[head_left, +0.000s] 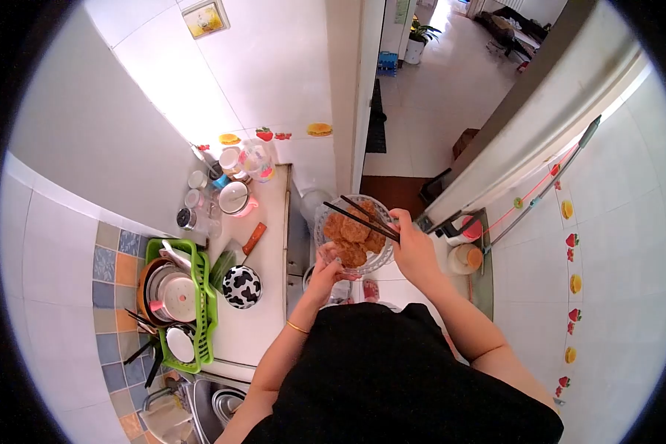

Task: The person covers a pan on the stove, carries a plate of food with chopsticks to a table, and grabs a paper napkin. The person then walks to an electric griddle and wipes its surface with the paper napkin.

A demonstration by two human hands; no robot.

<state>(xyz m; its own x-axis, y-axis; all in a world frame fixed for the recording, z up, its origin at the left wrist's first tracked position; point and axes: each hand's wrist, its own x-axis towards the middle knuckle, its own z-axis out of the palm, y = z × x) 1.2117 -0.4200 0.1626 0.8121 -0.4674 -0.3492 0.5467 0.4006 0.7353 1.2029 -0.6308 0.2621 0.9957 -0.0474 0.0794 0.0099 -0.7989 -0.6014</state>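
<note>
A clear glass plate [384, 261] with a patterned rim is held out in front of my body. Several browned fried patties [354, 228] are piled on it. My left hand [325, 275] grips the plate's near left edge, its fingers partly seen through the glass. Dark chopsticks [360, 220] are in my right hand [414, 248], which is closed around their thick ends at the plate's right side. The chopsticks lie across the top of the patties; whether their tips touch the food I cannot tell.
Along the left runs a counter [263, 318] with a cow-print round item [242, 287], a cleaver [229, 266], a green dish rack [209, 318], jars and a pink mug [237, 198]. A sink [207, 407] is at lower left. Ahead is a doorway [414, 133]; more jars [465, 259] stand right.
</note>
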